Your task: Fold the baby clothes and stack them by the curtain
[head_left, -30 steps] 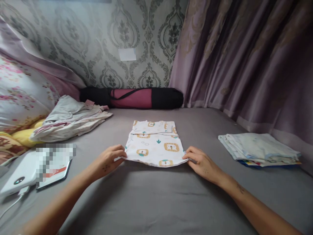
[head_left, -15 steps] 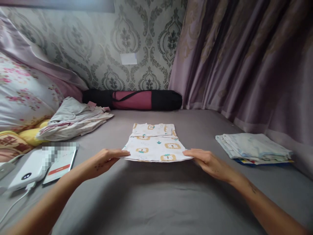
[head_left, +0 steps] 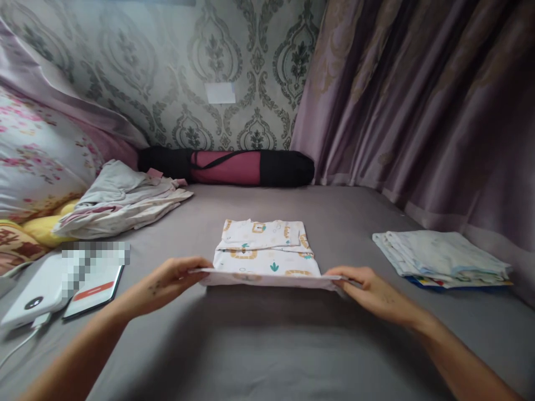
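A white cloth garment point(head_left: 254, 262) with tan animal prints and small green plants lies partly folded on the grey sheet in front of me. Its far part is doubled over into a flat panel. My left hand point(head_left: 169, 281) pinches the near left corner, and my right hand point(head_left: 370, 289) pinches the near right corner. Between them the near edge is stretched taut, lifted off the sheet and bent up into a narrow fold. Exactly which garment it is, I cannot tell.
Folded pale cloths point(head_left: 438, 256) are stacked on the right. To the left lie a white power bank point(head_left: 29, 295) with a cable, a phone point(head_left: 94, 292) and a heap of clothes point(head_left: 121, 195). A black and maroon bag point(head_left: 225, 167) lies along the wall; a purple curtain point(head_left: 355, 100) hangs on the right.
Both hands have tipped the garment's near edge upward and over, so a narrow fold now stands there. The view has shifted slightly.
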